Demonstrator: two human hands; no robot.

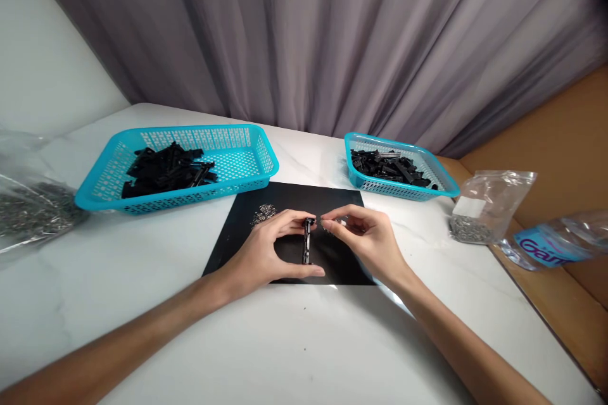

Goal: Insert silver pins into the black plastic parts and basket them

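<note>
My left hand (266, 247) grips a narrow black plastic part (307, 242) lengthwise between its thumb and fingers, over a black mat (237, 247). Close to the right of the part's far end, my right hand (368, 237) has thumb and fingertips pinched together. What sits in that pinch is too small to make out. A pile of small shiny metal pieces (263, 214) lies on the mat beyond my left hand. More small metal pieces (329, 226) show by my right fingertips, partly hidden.
Two blue baskets, one at left (247, 186) and one at right (403, 192), hold black plastic parts. Clear bags of small metal pieces stand at far left (38, 209) and right (470, 228). A plastic bottle (551, 243) lies at the right edge. A grey curtain (304, 38) hangs behind the white table (190, 354).
</note>
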